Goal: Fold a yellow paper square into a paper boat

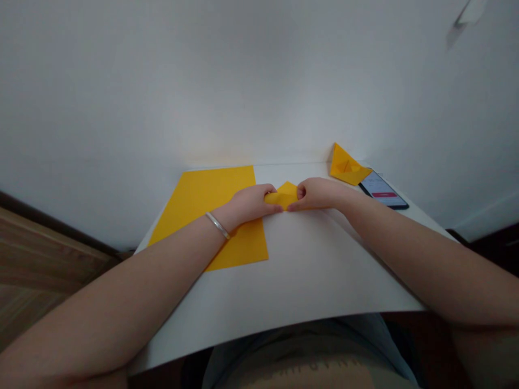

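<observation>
A small folded piece of yellow paper point(286, 195) sits on the white table point(308, 270) between my two hands. My left hand point(252, 203) pinches its left side, fingers closed, with a silver bangle point(217, 225) on the wrist. Pinching the paper's right side is my right hand point(318, 194), fingers curled. Both hands rest low on the tabletop near its far edge.
A flat yellow paper sheet point(206, 208) lies on the table under my left forearm. A finished folded yellow paper shape point(346, 165) stands at the far right corner beside a phone point(383, 190) with a lit screen. A white wall is behind; wooden floor at left.
</observation>
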`<state>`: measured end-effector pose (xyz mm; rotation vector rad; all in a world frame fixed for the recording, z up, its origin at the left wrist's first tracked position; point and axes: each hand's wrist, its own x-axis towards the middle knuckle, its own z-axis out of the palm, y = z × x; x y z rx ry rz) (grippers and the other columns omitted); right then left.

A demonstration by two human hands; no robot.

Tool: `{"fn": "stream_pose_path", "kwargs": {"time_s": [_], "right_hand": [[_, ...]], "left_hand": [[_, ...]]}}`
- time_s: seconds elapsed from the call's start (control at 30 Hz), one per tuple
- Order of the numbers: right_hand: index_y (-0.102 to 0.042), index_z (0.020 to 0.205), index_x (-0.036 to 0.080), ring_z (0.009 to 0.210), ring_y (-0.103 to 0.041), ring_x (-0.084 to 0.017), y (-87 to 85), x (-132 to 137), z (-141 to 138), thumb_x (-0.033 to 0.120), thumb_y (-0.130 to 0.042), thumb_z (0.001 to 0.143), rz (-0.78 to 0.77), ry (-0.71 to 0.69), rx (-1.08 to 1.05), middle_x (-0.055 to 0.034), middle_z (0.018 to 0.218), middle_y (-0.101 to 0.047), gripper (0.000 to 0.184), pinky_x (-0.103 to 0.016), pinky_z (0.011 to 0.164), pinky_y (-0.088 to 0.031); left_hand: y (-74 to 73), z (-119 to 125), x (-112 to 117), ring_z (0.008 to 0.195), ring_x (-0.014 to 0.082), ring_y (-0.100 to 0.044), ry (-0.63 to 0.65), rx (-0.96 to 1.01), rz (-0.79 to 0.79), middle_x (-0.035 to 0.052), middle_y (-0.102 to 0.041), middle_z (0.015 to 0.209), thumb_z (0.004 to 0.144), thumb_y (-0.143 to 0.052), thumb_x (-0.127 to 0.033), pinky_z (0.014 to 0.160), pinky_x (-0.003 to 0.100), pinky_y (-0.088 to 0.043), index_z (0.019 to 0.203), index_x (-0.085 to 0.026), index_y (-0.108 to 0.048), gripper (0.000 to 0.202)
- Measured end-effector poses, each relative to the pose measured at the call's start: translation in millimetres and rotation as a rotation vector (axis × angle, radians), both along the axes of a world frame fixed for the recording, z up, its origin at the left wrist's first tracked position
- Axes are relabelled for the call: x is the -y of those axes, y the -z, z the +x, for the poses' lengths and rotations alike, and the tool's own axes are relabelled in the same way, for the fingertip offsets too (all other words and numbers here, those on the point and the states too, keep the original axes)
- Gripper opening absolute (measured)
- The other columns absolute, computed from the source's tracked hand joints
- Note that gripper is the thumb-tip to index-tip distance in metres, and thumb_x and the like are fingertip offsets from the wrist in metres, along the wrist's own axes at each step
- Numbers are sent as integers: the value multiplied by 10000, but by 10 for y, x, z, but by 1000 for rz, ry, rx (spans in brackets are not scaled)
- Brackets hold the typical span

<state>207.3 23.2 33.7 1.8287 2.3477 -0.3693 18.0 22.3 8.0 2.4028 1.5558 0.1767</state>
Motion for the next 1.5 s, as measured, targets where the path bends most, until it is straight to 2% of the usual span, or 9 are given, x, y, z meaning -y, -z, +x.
{"fn": "stream_pose_path", "kwargs": {"time_s": [0.13, 0.5, 0.7, 0.93, 1.07, 1.2, 1.33, 1.5], "right_hand": [[-661, 821, 217, 677, -600, -194, 51, -45, 14, 680, -574, 669, -3, 13, -28, -58, 796, -688, 495, -282, 539, -361], [-690, 847, 223, 710, -616, -218, 60, -70, 25, 681, -593, 647, 10, 0, 38, -68, 820, -701, 509, -294, 550, -378], [-682, 852, 234, 709, -618, -225, 145, -171, 231, 671, -625, 626, -28, 58, 78, -54, 812, -696, 495, -308, 560, -401], [-642, 708, 238, 707, -610, -255, 202, -238, 490, 678, -650, 622, -72, 72, 85, -50, 675, -645, 448, -352, 617, -434], [-592, 626, 234, 705, -608, -258, 203, -240, 590, 642, -660, 651, -123, 86, 93, -46, 620, -608, 415, -364, 644, -429], [-541, 592, 229, 640, -596, -213, 233, -233, 666, 593, -638, 713, -182, 105, 111, -13, 551, -586, 396, -336, 639, -421], [-509, 595, 216, 565, -579, -151, 279, -238, 780, 481, -648, 753, -258, 132, -21, 10, 562, -596, 338, -278, 563, -402], [-497, 637, 207, 504, -559, -113, 306, -242, 940, 382, -669, 762, -409, 262, -181, 9, 572, -594, 276, -226, 441, -336]], "left_hand": [[32, 12, 3, 887, 232, -622, -9, 3, 23, 44, -676, 1021, 773, -527, -592, 674, 276, -434, 1094, -242, -597, 480], [33, 7, -10, 938, 254, -622, -97, -27, 47, 69, -664, 1051, 710, -636, -562, 720, 302, -456, 1141, -236, -572, 544], [69, -81, -65, 974, 254, -613, -106, -41, 23, 70, -643, 1073, 682, -654, -586, 771, 313, -462, 1170, -249, -556, 601], [109, -187, -142, 931, 236, -622, -48, -61, -37, 56, -649, 1052, 697, -655, -519, 751, 293, -456, 1181, -252, -553, 561], [105, -251, -174, 956, 233, -613, -22, -66, -60, 69, -631, 1102, 691, -654, -493, 801, 296, -455, 1205, -240, -538, 585], [93, -317, -203, 882, 207, -619, -30, -68, -118, 60, -632, 1074, 670, -658, -475, 764, 273, -455, 1237, -229, -521, 632], [105, -402, -246, 809, 187, -610, -21, -63, -151, 40, -635, 1001, 650, -657, -468, 719, 260, -449, 1239, -232, -518, 649], [157, -497, -322, 787, 181, -594, 27, -46, -161, 33, -610, 969, 613, -653, -515, 712, 262, -441, 1238, -230, -525, 698]]}}
